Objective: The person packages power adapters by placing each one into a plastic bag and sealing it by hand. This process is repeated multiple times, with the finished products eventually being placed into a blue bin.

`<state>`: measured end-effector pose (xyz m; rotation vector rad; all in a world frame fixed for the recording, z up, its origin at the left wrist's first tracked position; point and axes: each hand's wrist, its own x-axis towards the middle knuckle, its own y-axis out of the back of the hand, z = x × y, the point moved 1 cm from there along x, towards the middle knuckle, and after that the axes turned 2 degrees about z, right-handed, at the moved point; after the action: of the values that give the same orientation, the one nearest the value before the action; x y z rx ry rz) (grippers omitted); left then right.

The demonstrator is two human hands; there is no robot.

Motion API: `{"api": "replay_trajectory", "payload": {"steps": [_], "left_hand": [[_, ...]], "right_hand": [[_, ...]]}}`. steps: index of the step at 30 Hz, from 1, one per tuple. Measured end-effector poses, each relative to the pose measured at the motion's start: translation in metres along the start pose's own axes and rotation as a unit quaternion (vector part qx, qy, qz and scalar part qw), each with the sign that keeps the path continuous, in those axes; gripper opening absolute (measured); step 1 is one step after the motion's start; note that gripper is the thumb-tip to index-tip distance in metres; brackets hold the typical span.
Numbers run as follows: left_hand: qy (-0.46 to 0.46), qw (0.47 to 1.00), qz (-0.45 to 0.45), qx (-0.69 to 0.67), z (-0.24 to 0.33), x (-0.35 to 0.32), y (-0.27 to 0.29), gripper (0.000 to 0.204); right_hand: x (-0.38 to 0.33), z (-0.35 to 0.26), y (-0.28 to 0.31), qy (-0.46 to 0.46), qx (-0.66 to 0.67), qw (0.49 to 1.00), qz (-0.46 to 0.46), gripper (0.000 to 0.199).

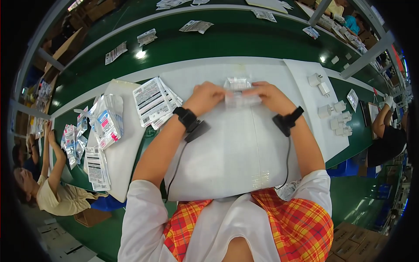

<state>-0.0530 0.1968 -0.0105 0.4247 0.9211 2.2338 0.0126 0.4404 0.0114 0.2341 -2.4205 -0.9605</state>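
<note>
A clear plastic package lies on the white padded work surface in front of me, its lower part blurred. My left hand is closed, with its fingertips on the package's left edge. From the other side my right hand grips the package's right edge, index finger stretched across its face and thumb near the upper corner. What is inside the package is too blurred to make out. Fanned printed cards lie just left of my left hand. Both wrists wear black bands with cables.
White plug adapters stand in groups on the right. Filled plastic pouches and a card stack lie on the left. Packages sit along the green conveyor belt ahead. A co-worker is at left, another person at right.
</note>
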Motion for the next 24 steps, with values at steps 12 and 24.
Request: {"api": "replay_trajectory", "payload": {"steps": [12,24], "left_hand": [[-0.056,0.994,0.028,0.086,0.018,-0.026,-0.018,0.039],[-0.054,0.995,0.038,0.079,0.025,-0.02,-0.021,0.033]], "right_hand": [[-0.003,-0.071,-0.052,-0.101,-0.105,0.985,-0.093,0.014],[-0.012,-0.054,-0.039,-0.017,-0.047,0.986,-0.157,0.003]]}}
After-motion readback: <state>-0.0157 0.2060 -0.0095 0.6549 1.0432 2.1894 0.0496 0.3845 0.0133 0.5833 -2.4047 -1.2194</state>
